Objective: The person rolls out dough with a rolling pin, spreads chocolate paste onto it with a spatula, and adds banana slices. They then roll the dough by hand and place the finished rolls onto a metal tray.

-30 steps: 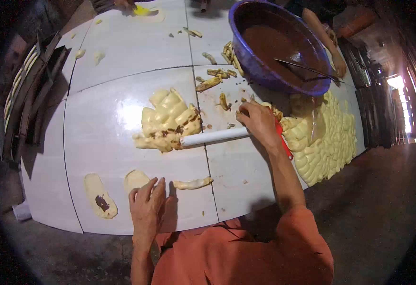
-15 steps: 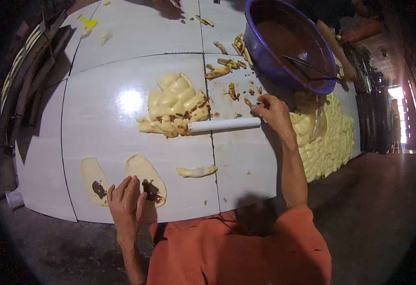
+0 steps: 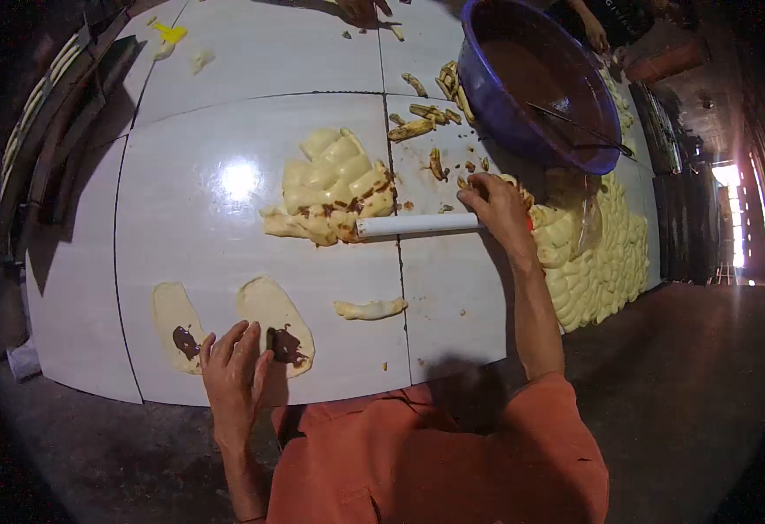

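Observation:
My left hand (image 3: 235, 371) rests low over the table between two flat ovals of dough, its fingers slightly bent and thumb apart. The left dough oval (image 3: 175, 306) and the larger right dough oval (image 3: 264, 299) each carry a dark brown smear of filling. At its fingertips my right hand (image 3: 498, 208) pinches a small banana piece (image 3: 463, 182), mostly covered by the fingers. Beneath that wrist lies a white rolling pin (image 3: 422, 225), its left end against a mound of dough pieces (image 3: 330, 175) streaked with brown. One rolled strip of dough (image 3: 370, 309) lies nearer me.
A blue basin (image 3: 478, 105) of brown mixture, with a utensil across it, stands at the back right. Cut banana pieces (image 3: 411, 130) are scattered beside it. Many dough lumps (image 3: 601, 271) cover the right edge. Other people's hands (image 3: 596, 35) show at the far side.
The view has shifted slightly. My right fingers have closed in on the banana piece beside the rolling pin. My left hand has stayed by the dough ovals. Another person's hand shows at the top right.

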`<action>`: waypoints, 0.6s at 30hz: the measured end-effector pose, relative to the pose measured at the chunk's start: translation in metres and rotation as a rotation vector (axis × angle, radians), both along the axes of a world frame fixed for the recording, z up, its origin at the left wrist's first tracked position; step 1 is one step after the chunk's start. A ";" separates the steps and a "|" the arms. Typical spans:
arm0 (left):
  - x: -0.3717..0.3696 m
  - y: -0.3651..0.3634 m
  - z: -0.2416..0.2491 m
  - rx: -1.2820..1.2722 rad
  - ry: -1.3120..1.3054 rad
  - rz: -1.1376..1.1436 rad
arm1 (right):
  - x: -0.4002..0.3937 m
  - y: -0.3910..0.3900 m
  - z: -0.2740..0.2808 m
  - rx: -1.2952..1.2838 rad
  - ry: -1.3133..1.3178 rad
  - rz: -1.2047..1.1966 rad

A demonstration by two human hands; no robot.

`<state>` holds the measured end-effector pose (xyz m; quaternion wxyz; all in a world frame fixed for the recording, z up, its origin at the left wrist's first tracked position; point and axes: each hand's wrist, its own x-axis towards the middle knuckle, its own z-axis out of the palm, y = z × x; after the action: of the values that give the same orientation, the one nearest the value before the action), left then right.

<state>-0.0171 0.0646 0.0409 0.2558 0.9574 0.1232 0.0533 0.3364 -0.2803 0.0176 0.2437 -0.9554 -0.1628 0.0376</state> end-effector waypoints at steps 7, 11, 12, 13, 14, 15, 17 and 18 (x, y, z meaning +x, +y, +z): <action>-0.005 0.006 -0.003 0.004 -0.042 -0.001 | 0.004 0.014 0.005 -0.148 -0.129 0.130; -0.010 0.012 -0.005 0.006 -0.048 0.015 | 0.013 0.019 0.012 -0.167 0.035 0.080; -0.011 0.012 -0.004 0.001 -0.046 0.024 | 0.015 0.018 0.014 -0.165 0.039 0.096; -0.013 0.013 0.002 -0.016 -0.045 0.030 | 0.015 0.019 0.018 -0.083 0.103 0.134; -0.017 0.018 -0.004 0.005 -0.080 0.033 | 0.015 0.022 0.020 -0.001 0.172 0.176; -0.019 0.021 -0.001 0.007 -0.072 0.047 | 0.012 0.027 0.022 0.041 0.320 0.068; -0.025 0.026 -0.001 0.026 -0.082 0.067 | -0.009 0.051 0.044 0.182 0.553 0.071; -0.027 0.029 -0.004 0.013 -0.051 0.068 | -0.026 0.063 0.053 0.280 0.609 0.079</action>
<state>-0.0445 0.0938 0.0371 0.2508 0.9526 0.1487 0.0869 0.3107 -0.2174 0.0710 0.4085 -0.8503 -0.1231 0.3082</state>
